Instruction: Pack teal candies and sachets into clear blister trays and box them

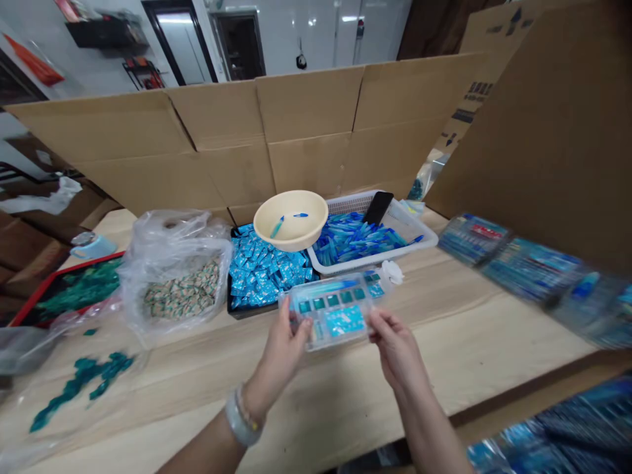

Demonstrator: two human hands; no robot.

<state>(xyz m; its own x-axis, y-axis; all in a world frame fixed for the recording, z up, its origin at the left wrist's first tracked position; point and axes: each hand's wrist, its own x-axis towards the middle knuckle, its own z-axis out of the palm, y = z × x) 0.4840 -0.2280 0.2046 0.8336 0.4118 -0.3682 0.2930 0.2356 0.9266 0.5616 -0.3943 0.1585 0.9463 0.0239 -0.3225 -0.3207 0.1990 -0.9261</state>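
Your fingers clamp the clear plastic compartment case [330,311] from both ends, left hand [279,349] and right hand [395,345] equally near; its long axis runs crosswise, just before the black sachet tray [230,299].

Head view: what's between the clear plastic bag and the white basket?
A black tray full of blue sachets, shown in the head view.

Now my left hand [281,345] and right hand [397,349] grip a clear plastic case [336,309] at both ends, blue sachets [266,270] in a black tray [236,309] just beyond, beige bowl [291,220] behind, blue sticks [360,240] in a white basket [395,247] alongside, all on a wooden table [469,329]
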